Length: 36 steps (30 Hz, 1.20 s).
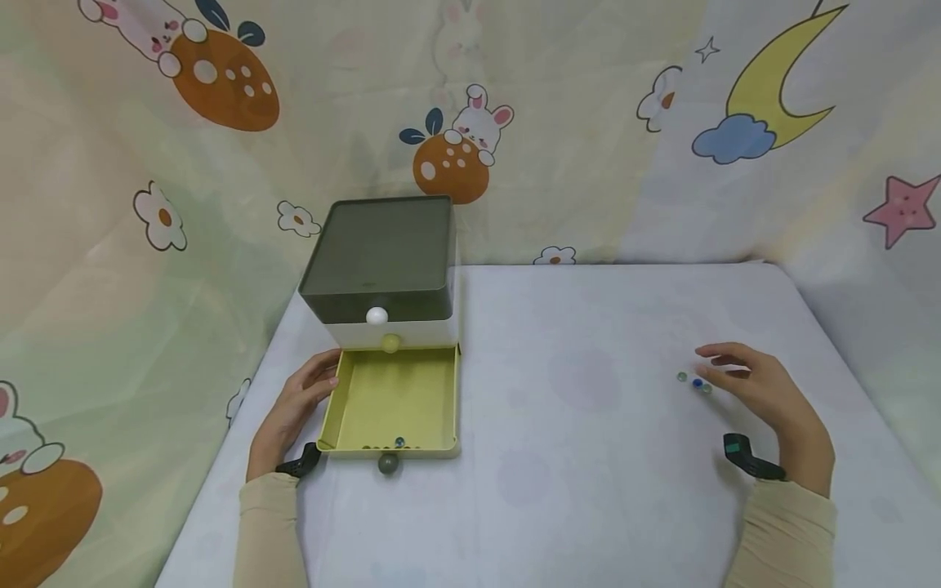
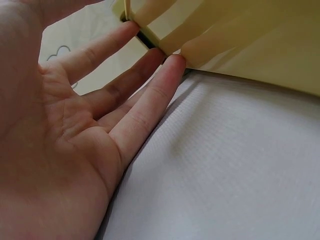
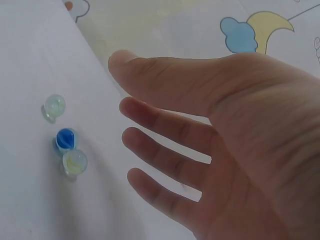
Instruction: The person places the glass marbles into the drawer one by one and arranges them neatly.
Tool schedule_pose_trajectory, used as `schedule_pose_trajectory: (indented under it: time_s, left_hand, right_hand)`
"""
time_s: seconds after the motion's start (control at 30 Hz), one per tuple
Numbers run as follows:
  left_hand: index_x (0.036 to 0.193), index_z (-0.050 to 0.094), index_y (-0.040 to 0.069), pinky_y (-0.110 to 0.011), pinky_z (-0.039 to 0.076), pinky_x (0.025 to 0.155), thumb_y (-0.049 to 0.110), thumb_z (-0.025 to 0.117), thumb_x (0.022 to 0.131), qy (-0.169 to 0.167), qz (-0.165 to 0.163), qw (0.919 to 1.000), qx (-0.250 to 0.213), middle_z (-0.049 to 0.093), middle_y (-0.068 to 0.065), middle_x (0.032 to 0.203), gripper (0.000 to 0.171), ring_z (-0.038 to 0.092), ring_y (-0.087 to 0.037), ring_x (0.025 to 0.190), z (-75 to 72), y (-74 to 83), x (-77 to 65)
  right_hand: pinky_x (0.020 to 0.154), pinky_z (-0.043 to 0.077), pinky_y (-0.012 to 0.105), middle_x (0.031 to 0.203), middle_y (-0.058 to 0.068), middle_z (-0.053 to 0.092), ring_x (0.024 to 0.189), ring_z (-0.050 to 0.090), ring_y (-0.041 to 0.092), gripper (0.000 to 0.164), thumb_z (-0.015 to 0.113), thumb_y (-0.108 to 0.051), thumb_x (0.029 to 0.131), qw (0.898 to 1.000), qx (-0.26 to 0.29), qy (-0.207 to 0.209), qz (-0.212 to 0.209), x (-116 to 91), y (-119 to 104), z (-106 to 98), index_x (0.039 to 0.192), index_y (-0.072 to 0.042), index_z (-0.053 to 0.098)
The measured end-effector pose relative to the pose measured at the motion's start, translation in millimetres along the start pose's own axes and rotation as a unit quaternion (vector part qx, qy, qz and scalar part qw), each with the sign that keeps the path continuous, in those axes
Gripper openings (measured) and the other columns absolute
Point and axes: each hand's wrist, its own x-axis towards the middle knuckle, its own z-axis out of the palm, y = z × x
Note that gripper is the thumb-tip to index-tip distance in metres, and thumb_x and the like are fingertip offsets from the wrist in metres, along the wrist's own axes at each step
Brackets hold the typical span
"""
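Three glass marbles lie on the table by my right hand (image 1: 764,392): a blue marble (image 3: 66,139), a yellowish clear marble (image 3: 75,162) beside it, and a pale green marble (image 3: 55,106) a little apart. The right hand hovers close to them with fingers extended, holding nothing. My left hand (image 1: 297,402) is at the left wall of a pulled-out yellow drawer (image 1: 397,392). In the left wrist view, its straight fingertips touch the drawer's outer side. Inside the drawer, a marble (image 1: 399,442) shows near the front wall, which partly hides several others.
The drawer belongs to a small cabinet (image 1: 390,245) with a dark green top and round knobs, standing at the back left of the white table (image 1: 573,474). A patterned cloth (image 1: 588,163) hangs behind the table and along its sides.
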Motion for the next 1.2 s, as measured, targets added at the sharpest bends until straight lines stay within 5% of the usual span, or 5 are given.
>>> schedule_pose_trajectory:
  time_s: [0.57,0.9,1.2]
  left_hand:
    - [0.161,0.035,0.008,-0.011,0.046,0.100,0.022,0.060,0.106,0.000,-0.001,1.0000,0.003,0.035,-0.016,0.165,0.062,0.053,0.003,0.128,1.0,0.2,0.3]
    - [0.161,0.037,0.009,-0.012,0.047,0.099,0.023,0.060,0.106,-0.001,-0.003,1.0000,0.008,0.041,-0.008,0.162,0.061,0.054,0.002,0.127,0.9,0.7,1.1]
    - [0.162,0.035,0.010,-0.011,0.045,0.099,0.026,0.060,0.106,0.006,-0.013,0.9998,0.014,0.033,-0.016,0.167,0.063,0.051,0.003,0.129,0.1,0.3,0.5]
  right_hand:
    - [0.098,0.048,0.069,0.146,0.037,0.048,0.128,0.047,0.058,0.061,0.066,-0.042,0.102,0.999,-0.036,-0.011,0.034,2.0,19.8,2.8,0.144,0.000,0.055]
    - [0.100,0.042,0.066,0.147,0.033,0.049,0.129,0.046,0.052,0.059,0.066,-0.045,0.101,0.999,-0.038,-0.017,0.031,1.0,22.5,7.0,0.141,-0.002,0.060]
    - [0.099,0.042,0.064,0.142,0.030,0.053,0.123,0.049,0.046,0.053,0.068,-0.043,0.100,0.998,-0.053,-0.011,0.024,5.5,23.2,13.1,0.136,-0.004,0.065]
